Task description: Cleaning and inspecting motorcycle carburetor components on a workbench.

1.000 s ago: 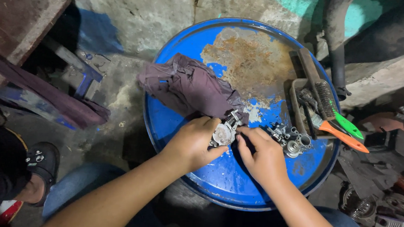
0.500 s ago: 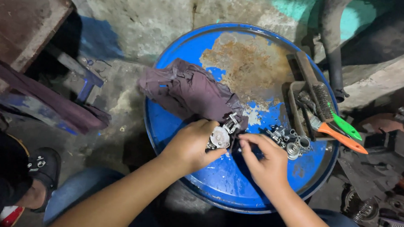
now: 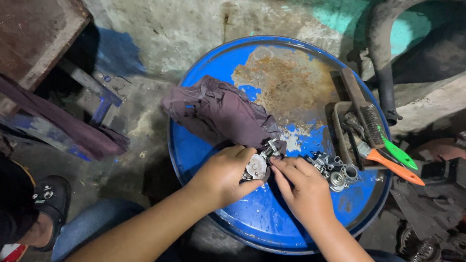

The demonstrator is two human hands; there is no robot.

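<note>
Left hand (image 3: pixel 223 173) wrapped around small metal part (image 3: pixel 256 166), held just above blue drum lid (image 3: pixel 291 228), beside purple rag (image 3: pixel 218 110). Right hand (image 3: pixel 305 190) fingers (image 3: pixel 284 167) pinched at part's edge. Risk: spring (image 3: pixel 267 148) may pop loose, roll off lid. Both wrists low, forearms converging.
</note>
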